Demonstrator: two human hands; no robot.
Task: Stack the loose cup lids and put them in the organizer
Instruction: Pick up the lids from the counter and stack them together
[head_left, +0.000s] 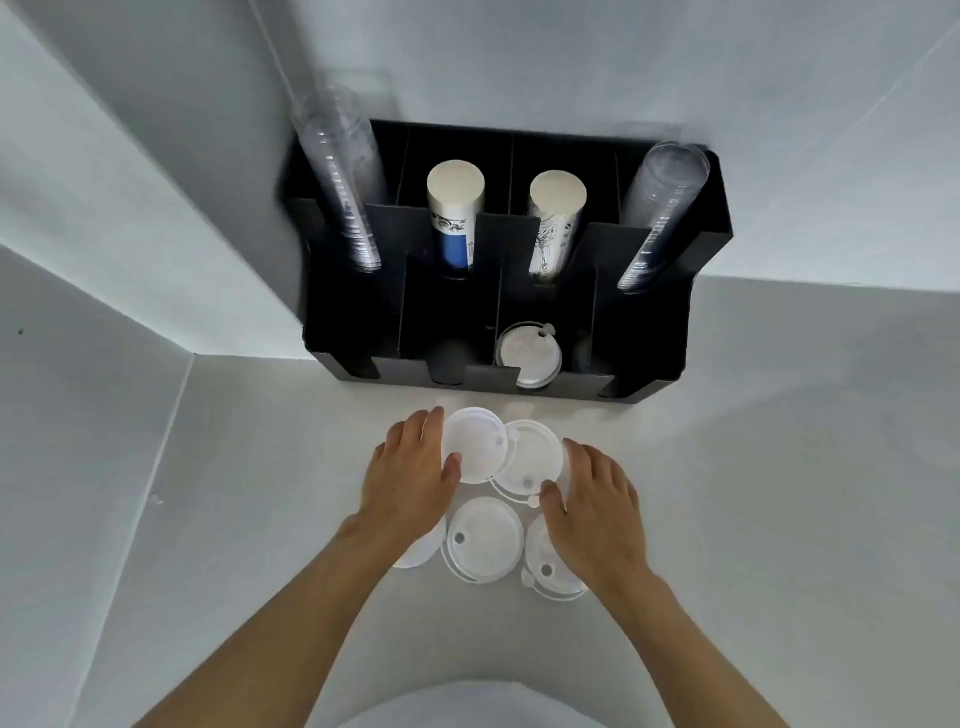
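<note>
Several white plastic cup lids lie loose on the white counter in front of a black organizer (649, 358). My left hand (410, 473) grips the far left lid (470, 447) between thumb and fingers, and its edge overlaps the lid to its right (532, 457). My right hand (592, 499) holds that right lid by its rim. Nearer me lie a middle lid (483, 540), a lid (550, 571) partly under my right wrist, and one (415, 553) mostly hidden under my left wrist. A stack of lids (527, 356) sits in the organizer's third front slot.
The organizer stands against the back wall in a corner. Its rear slots hold two stacks of clear cups (337, 176), (660, 208) and two stacks of paper cups (454, 208), (553, 218). A side wall (104, 208) rises on the left.
</note>
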